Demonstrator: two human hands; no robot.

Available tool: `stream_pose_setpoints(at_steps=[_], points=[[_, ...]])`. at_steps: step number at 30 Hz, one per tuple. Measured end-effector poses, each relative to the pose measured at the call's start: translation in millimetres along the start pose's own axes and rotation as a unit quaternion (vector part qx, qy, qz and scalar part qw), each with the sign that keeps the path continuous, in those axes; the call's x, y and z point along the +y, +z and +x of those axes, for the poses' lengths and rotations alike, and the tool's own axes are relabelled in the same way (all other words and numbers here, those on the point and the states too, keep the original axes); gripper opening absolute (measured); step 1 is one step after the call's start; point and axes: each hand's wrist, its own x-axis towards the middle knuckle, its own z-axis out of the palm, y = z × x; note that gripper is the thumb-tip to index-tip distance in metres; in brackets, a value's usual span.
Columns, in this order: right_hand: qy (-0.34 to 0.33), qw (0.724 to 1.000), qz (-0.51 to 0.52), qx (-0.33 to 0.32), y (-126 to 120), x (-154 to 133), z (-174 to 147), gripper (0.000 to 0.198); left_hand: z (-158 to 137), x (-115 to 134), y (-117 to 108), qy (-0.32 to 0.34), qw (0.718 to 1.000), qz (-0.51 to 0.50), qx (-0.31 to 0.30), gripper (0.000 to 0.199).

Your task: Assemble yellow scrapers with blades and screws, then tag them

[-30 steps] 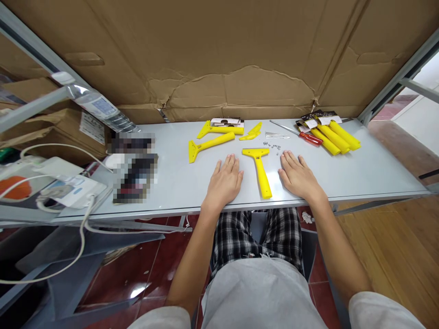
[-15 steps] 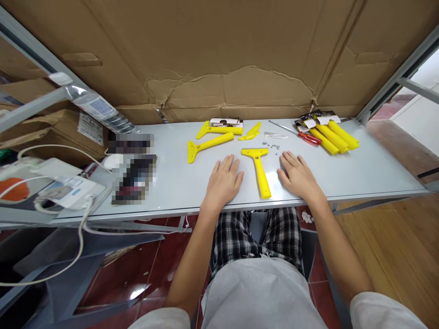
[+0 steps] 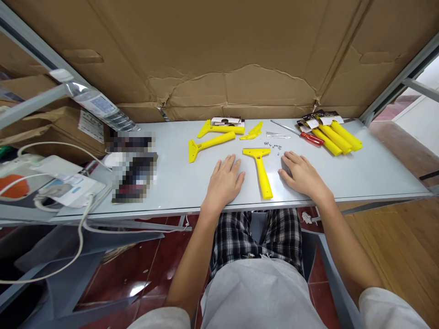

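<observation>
My left hand (image 3: 224, 181) lies flat on the grey tabletop (image 3: 174, 183), fingers stretched out, holding nothing. To the right, my right hand (image 3: 299, 173) also rests palm down with its fingers extended. Between them lies a yellow scraper handle (image 3: 262, 176), its wide head pointing away from me, touched by neither hand. Beyond it are small loose screws (image 3: 276, 146), clear flat strips (image 3: 277, 135) and yellow plastic head pieces (image 3: 253, 131). A screwdriver (image 3: 311, 139) with a red handle lies farther right. Two more yellow scrapers, a nearer one (image 3: 212, 145) and a farther one (image 3: 219, 130), lie at the back left.
Several yellow handles (image 3: 338, 137) with black card labels are piled at the back right. A water bottle (image 3: 99, 104) leans at the left, near blurred items (image 3: 135, 178) and white cables with a power strip (image 3: 68, 187). Cardboard (image 3: 219, 55) walls off the back.
Hardly anything differs. The view has shifted slightly, and my right forearm sits a little farther right. Both hands stay flat on the table.
</observation>
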Motion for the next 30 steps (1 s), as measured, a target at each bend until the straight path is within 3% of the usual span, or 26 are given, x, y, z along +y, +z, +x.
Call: stream_pose_setpoints(at_steps=[8, 16, 30], points=[[0.052, 0.997, -0.001, -0.057, -40.7, 6.8, 40.6, 0.053, 0.5, 3.2, -2.5, -0.007, 1.000, 0.021, -0.015, 0.061], [0.085, 0.995, -0.020, -0.042, -45.2, 14.7, 82.1, 0.039, -0.2, 4.0, -3.1, -0.008, 1.000, 0.023, -0.016, 0.061], [0.082, 0.994, -0.017, -0.075, -46.1, 11.9, 98.9, 0.029, -0.6, 4.0, -1.8, -0.003, 1.000, 0.008, -0.001, 0.060]])
